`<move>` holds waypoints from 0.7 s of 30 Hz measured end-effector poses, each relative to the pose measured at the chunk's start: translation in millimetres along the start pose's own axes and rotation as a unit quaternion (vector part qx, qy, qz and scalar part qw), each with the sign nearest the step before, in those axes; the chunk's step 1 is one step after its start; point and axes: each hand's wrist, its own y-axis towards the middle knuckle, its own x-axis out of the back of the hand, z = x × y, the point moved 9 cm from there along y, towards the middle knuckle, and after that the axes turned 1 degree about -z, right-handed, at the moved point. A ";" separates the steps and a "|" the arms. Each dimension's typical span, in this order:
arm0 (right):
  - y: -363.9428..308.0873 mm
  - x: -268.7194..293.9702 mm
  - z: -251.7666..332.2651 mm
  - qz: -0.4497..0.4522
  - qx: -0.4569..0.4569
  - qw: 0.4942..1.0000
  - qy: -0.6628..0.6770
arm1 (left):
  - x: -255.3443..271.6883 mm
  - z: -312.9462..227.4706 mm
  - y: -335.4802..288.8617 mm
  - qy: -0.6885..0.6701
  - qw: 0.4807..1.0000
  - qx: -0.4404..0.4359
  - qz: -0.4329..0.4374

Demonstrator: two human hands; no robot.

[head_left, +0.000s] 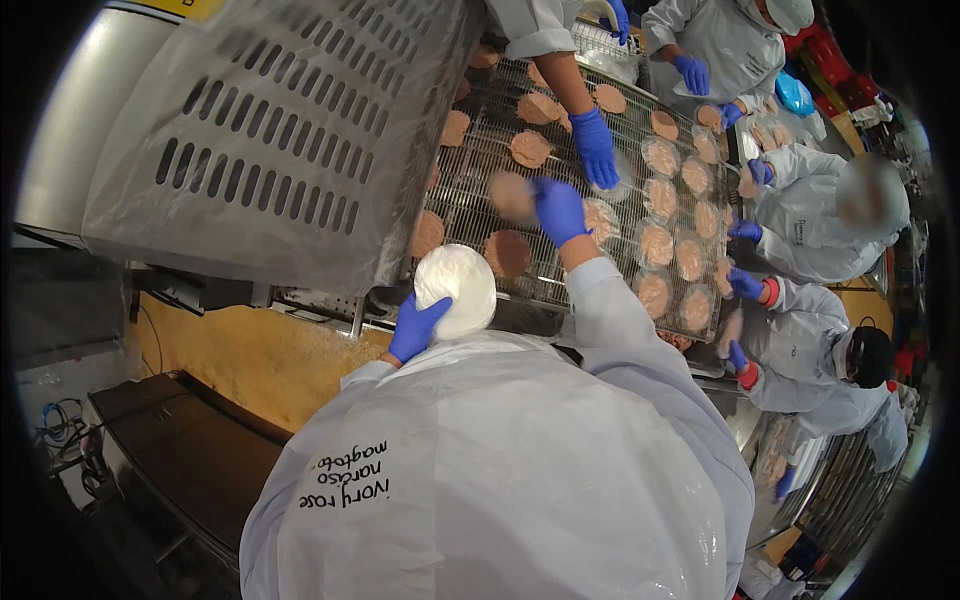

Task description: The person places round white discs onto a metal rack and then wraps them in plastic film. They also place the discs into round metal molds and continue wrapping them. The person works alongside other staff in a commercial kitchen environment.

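Observation:
In my blue-gloved left hand is a stack of white round sheets, gripped at its lower left edge in front of my white apron. My gloved right hand reaches over the wire mesh conveyor. A pale pink round patty, smeared by motion, is at its fingertips; the fingers look closed on the patty's edge. Below that lies a darker, shaded patty on the mesh. Just beyond my right hand, a co-worker's gloved hand presses near a round, see-through sheet.
A slotted metal guard covers the conveyor's left side. Patties on round sheets lie in rows at the right. Several co-workers stand along the far right side, hands at the belt edge. A dark ledge is at lower left.

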 end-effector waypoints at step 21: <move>-103.8 -89.4 55.6 0.107 -0.061 0.962 0.243 | 13.1 3.1 34.8 0.015 0.998 0.011 0.062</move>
